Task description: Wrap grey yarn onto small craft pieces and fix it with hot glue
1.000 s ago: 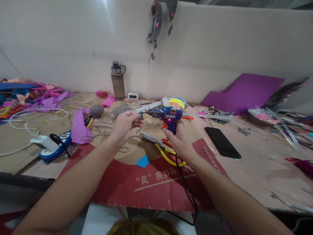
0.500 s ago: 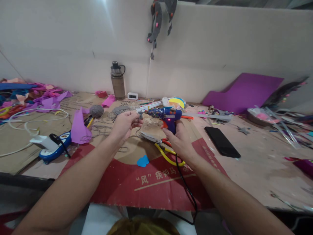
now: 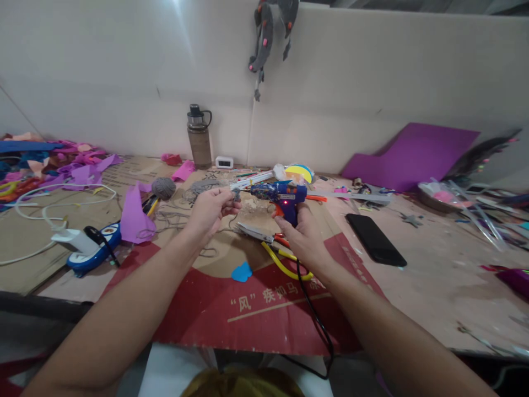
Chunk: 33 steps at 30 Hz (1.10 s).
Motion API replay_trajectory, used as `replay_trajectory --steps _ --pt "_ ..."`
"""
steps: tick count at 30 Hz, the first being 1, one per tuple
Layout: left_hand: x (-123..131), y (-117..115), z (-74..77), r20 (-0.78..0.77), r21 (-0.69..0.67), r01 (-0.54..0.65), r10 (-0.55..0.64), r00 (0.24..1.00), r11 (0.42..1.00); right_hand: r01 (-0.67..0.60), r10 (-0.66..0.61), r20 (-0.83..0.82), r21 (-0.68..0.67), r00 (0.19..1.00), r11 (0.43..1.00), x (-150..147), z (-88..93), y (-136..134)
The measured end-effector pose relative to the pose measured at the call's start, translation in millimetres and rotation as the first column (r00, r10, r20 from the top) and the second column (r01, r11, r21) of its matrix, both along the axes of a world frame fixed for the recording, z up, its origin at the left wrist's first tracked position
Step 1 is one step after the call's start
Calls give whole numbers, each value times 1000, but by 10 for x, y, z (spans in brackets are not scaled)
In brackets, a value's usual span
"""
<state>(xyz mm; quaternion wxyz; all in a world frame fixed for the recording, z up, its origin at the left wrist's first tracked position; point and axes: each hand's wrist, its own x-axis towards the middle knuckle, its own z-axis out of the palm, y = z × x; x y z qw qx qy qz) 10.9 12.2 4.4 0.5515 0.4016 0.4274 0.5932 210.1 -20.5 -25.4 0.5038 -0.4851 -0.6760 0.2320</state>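
Note:
My right hand (image 3: pixel 303 230) is wrapped round the handle of a blue hot glue gun (image 3: pixel 285 194), its red light lit and its nozzle pointing left. A glue stick (image 3: pixel 351 196) seems to run out behind it. At the nozzle tip, my left hand (image 3: pixel 214 210) pinches a small grey piece (image 3: pixel 236 194), too small to make out well. Below the hands, scissors with yellow handles (image 3: pixel 285 267) and a pair of red-handled scissors or pliers (image 3: pixel 258 232) lie on the cardboard (image 3: pixel 198 325). Blue paper or felt scraps (image 3: pixel 242 272) lie nearer to me.
Grey yarn (image 3: pixel 163 188) trails strands beside my left hand. A blue power strip (image 3: pixel 95 256) with white cables sits at left. A bottle (image 3: pixel 199 138) and small clock (image 3: pixel 224 162) stand at the wall. A phone (image 3: pixel 375 240) lies right, a black cord (image 3: pixel 316 317) hangs down.
Almost nothing differs. Both hands hold their places, with the glue gun nozzle still at the small grey piece.

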Motion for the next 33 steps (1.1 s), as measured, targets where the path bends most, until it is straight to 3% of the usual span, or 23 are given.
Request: replay_trajectory --steps 27,29,33 --pt "-7 -6 -2 -48 11 8 -7 999 1000 17 -17 11 -17 1000 1000 1 -1 17" --pt "-18 4 -11 -46 13 3 -2 999 1000 29 -30 -20 -54 999 998 30 -16 68" --pt "-33 -3 -19 -122 83 -15 26 992 996 -44 -3 -152 -302 988 952 174 -84 255"
